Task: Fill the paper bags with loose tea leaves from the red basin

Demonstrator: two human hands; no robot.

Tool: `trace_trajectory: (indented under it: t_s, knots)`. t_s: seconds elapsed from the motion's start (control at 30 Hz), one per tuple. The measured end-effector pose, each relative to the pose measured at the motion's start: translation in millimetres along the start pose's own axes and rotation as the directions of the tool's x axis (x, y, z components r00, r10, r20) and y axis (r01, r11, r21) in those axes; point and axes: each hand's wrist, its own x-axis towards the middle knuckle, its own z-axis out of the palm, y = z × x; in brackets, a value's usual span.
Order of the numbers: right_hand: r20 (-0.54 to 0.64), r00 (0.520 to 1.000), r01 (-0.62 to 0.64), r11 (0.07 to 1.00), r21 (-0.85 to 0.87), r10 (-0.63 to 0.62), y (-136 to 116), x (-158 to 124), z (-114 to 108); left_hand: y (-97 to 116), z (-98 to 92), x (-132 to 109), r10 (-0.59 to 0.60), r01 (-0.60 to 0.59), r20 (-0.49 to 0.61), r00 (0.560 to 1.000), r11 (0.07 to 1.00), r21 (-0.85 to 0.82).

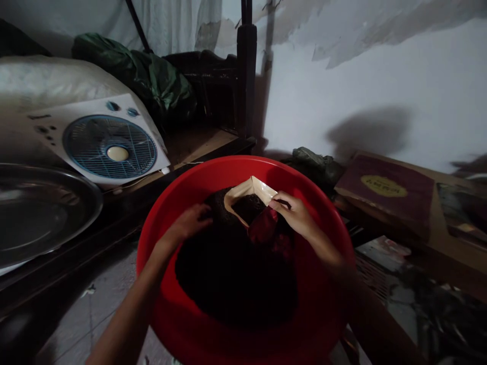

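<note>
We have both hands over a large red tub (243, 161), which fills the lower middle of the frame. A dark, loose mass (236, 284) covers much of its bottom, too deep in shadow for us to make out the material. Just right of the frame's centre, inside the tub, is an open bag (262, 228), dark red outside and pale within, its mouth folded into an angular loop. With our right hand (291, 212) we pinch the right side of that mouth between thumb and fingers. Our left hand (190, 221), left of the bag and apart from it, has its thumb and fingers loosely parted over the tub's left side; we see nothing in its grasp, though the fingers are blurred, and we cannot tell whether they touch the dark mass.

At the upper left we see a white box fan (110, 144) with a blue grille, tilted in front of a pale, bulging sack (49, 76). Below it, at the left edge, lies a round metal tray (38, 213). A maroon box (384, 187) with a yellow oval label sits at the right.
</note>
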Motion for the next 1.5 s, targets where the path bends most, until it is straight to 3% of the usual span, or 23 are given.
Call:
trace_trajectory:
  t_s: [0.03,0.07,0.1,0.17,0.23,0.33,0.53,0.57,0.63,0.7,0.73,0.8,0.87,0.97,1.07,1.17,1.2,1.27,1.33,1.4,1.43,1.47,1.5]
  knots:
    - [0.006,1.0,-0.009,1.0,-0.003,0.009,-0.8,0.3,0.3,-14.6,14.3,-3.9,-0.053,0.025,0.256,0.965,0.993,0.113]
    - [0.013,1.0,-0.02,1.0,-0.004,0.02,-1.4,0.6,0.5,-25.5,29.9,-8.3,-0.176,0.063,0.44,0.881,0.964,0.259]
    - [0.021,0.999,-0.029,1.0,-0.006,0.029,-1.9,0.6,0.6,-32.4,45.5,-12.6,-0.295,0.066,0.561,0.774,0.917,0.392]
    - [0.03,0.999,-0.038,0.999,-0.005,0.038,-2.3,0.4,0.4,-35.3,71.6,-19.8,-0.362,-0.013,0.633,0.684,0.862,0.507]
    - [0.025,0.999,-0.04,0.999,-0.003,0.04,-2.5,0.0,-0.4,-28.5,86.2,-23.7,-0.357,-0.073,0.663,0.658,0.846,0.528]
    - [-0.005,0.999,-0.052,0.998,-0.017,0.052,-3.2,-0.2,-2.5,-16.3,89.4,-26.3,-0.367,-0.09,0.677,0.638,0.838,0.538]
    - [0.005,0.999,-0.053,0.998,-0.046,0.053,-6.7,0.4,-2.2,-10.0,66.7,-27.1,-0.158,-0.092,0.699,0.698,0.947,0.306]
    - [0.011,0.998,-0.055,0.997,-0.047,0.056,-7.2,0.0,-1.1,-8.5,57.4,-26.1,-0.111,-0.082,0.669,0.735,0.965,0.25]
    - [0.037,0.998,-0.055,0.998,-0.043,0.056,-7.8,-1.3,1.4,-3.4,31.9,-25.2,-0.023,-0.059,0.506,0.862,0.988,0.145]
    - [0.073,0.996,-0.052,0.998,-0.021,0.054,-7.7,-2.8,3.7,5.7,0.3,-27.2,0.046,-0.055,0.219,0.975,0.998,0.034]
    - [0.084,0.995,-0.051,0.999,-0.004,0.051,-7.4,-3.3,4.7,12.4,-15.5,-28.9,0.037,-0.037,0.057,0.998,0.999,0.0]
    - [0.077,0.996,-0.049,0.999,0.02,0.048,-6.4,-3.6,6.1,31.4,-42.2,-30.8,0.024,-0.041,-0.246,0.969,0.997,-0.064]
    - [0.054,0.998,-0.038,0.999,0.021,0.037,-5.6,-3.1,7.3,57.6,-56.8,-27.2,0.115,-0.158,-0.386,0.915,0.984,-0.083]
    - [0.043,0.999,-0.031,1.0,0.004,0.03,-5.0,-2.6,9.2,100.6,-55.8,-10.5,0.388,-0.42,-0.257,0.885,0.903,-0.084]
    - [0.038,0.999,-0.018,1.0,0.004,0.018,-5.0,-3.9,11.1,124.9,-45.8,4.4,0.524,-0.545,-0.155,0.838,0.818,-0.183]
    - [0.021,1.0,-0.009,1.0,-0.003,0.009,-3.5,-6.9,11.2,112.1,-43.2,3.6,0.424,-0.509,-0.303,0.853,0.805,-0.305]
    - [0.013,1.0,-0.012,1.0,-0.008,0.012,-2.4,-7.9,10.8,99.4,-43.1,1.3,0.325,-0.459,-0.391,0.861,0.826,-0.326]
    - [-0.008,1.0,-0.022,1.0,-0.015,0.022,0.8,-9.6,9.6,65.9,-39.6,-2.6,0.104,-0.331,-0.552,0.828,0.884,-0.33]
    - [-0.036,0.999,-0.028,0.999,-0.021,0.027,4.0,-10.4,8.6,29.6,-27.6,-3.7,-0.008,-0.126,-0.465,0.885,0.958,-0.256]
    - [-0.061,0.998,-0.028,0.999,-0.033,0.026,5.2,-9.7,7.9,0.8,-5.0,-3.8,-0.085,0.076,-0.087,0.993,0.991,-0.11]
    - [-0.067,0.997,-0.025,0.999,-0.046,0.022,4.5,-8.9,7.4,-8.5,9.7,-4.4,-0.113,0.118,0.167,0.979,0.993,-0.016]
    - [-0.064,0.998,-0.019,0.998,-0.066,0.014,2.7,-7.7,6.5,-13.9,25.7,-5.5,-0.142,0.119,0.355,0.924,0.989,0.086]
    - [-0.053,0.999,-0.003,0.995,-0.096,-0.002,0.0,-6.6,4.8,-15.6,42.2,-7.2,-0.196,0.11,0.519,0.832,0.975,0.192]
